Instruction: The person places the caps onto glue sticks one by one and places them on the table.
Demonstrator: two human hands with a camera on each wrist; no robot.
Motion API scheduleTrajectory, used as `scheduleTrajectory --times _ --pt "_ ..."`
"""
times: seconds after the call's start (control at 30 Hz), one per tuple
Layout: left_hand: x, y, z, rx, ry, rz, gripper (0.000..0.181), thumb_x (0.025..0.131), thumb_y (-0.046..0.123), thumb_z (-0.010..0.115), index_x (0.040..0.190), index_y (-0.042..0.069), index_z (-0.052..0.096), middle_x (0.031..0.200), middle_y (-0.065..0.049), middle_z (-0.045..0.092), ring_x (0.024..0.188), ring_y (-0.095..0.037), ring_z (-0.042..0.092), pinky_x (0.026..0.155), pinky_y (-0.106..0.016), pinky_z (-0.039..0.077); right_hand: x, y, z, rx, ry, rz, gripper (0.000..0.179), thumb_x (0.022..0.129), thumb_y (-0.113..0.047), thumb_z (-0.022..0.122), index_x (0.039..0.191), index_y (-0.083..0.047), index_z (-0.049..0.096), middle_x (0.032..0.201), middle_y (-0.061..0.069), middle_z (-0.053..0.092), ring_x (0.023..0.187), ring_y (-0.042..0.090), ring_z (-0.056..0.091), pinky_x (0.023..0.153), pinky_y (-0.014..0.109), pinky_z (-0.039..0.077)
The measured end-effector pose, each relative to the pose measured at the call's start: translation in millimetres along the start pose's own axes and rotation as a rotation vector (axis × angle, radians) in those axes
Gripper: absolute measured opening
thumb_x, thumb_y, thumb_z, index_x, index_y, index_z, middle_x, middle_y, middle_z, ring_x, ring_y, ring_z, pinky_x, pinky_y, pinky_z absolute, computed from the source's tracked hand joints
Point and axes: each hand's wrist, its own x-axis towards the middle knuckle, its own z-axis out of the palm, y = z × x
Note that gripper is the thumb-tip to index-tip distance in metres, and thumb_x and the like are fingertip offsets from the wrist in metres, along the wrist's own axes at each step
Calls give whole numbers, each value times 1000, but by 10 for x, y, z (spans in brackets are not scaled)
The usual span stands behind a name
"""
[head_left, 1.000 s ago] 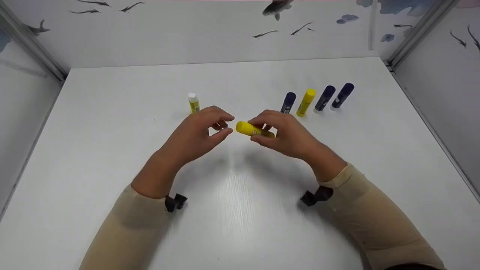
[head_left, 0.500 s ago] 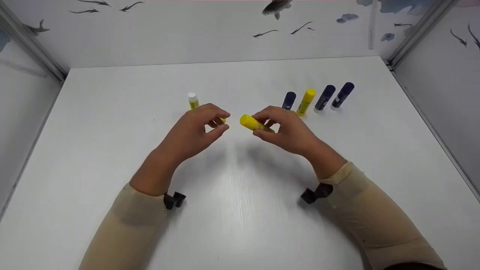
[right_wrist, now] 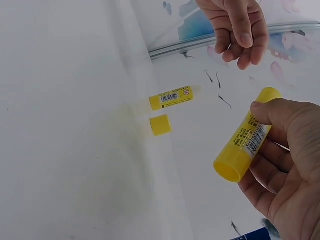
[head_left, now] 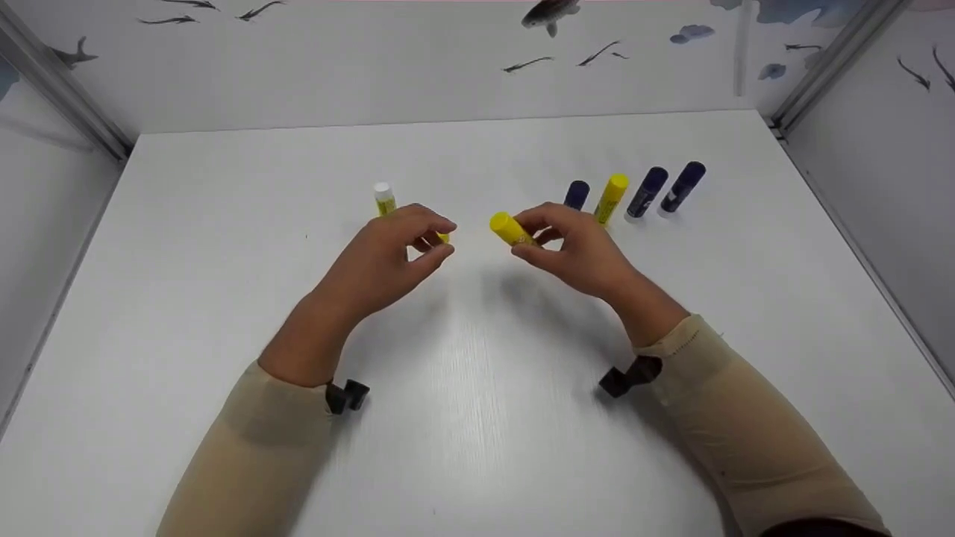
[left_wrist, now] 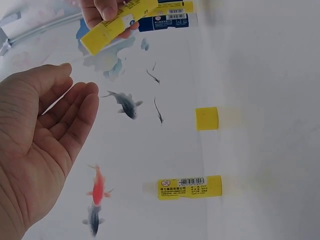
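Observation:
My right hand (head_left: 578, 242) pinches a yellow glue stick (head_left: 509, 229) between thumb and fingers, tilted and held above the table. In the right wrist view the barcode label of this glue stick (right_wrist: 245, 140) faces the camera. My left hand (head_left: 395, 250) hovers with relaxed, slightly bent fingers and holds nothing. Just past its fingertips, a short yellow cap (left_wrist: 207, 118) stands on the table, mostly hidden in the head view. Beside the cap stands an uncapped yellow glue stick (left_wrist: 190, 187) with a whitish top, its lower part hidden behind the left hand in the head view.
At the back right stand a dark blue glue stick (head_left: 577, 194), partly behind the right hand, a yellow one (head_left: 612, 198), and two more dark blue glue sticks (head_left: 647, 192). White panels with painted fish (head_left: 550, 16) border the white table (head_left: 470, 418).
My right hand has moved away and to the right with the yellow glue stick. The left hand has shifted slightly left, bringing a bit of the yellow cap into sight.

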Motion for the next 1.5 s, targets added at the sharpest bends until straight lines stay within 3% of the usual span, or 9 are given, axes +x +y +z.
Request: scheduleTrajectory --times 0.4,0.57,0.97,1.33,1.5 --pt "-3 -29 -4 0 4 3 27 99 12 71 125 7 70 117 -4 72 101 -19 73 85 -34 59 78 190 -26 80 41 219 31 98 -21 74 128 -16 68 126 1 71 114 18 68 105 37 56" --pt "-1 -47 -7 -28 5 -15 26 99 12 70 124 7 71 117 -4 72 100 -19 73 87 -35 59 100 250 -48 100 61 272 32 98 -19 74 128 -14 66 128 3 70 119 20 66 107 38 55" --pt "-1 -31 -4 0 -14 -38 27 100 14 69 126 8 69 119 -4 72 102 -19 73 90 -37 59 135 366 -31 147 91 352 35 96 -14 76 129 -13 63 131 6 68 123 22 66 106 36 56" --pt "6 -89 6 -13 -15 -34 26 100 11 69 125 5 70 117 -7 72 101 -22 73 93 -39 60 129 383 20 122 102 369 33 96 -12 76 127 -11 64 129 7 69 123 23 66 107 37 55" --pt "15 -135 1 -19 -23 -72 24 100 12 69 123 5 70 118 -6 72 102 -22 73 93 -37 60 138 378 18 100 102 386 36 96 -13 75 130 -11 62 132 8 69 125 25 66 107 38 55"
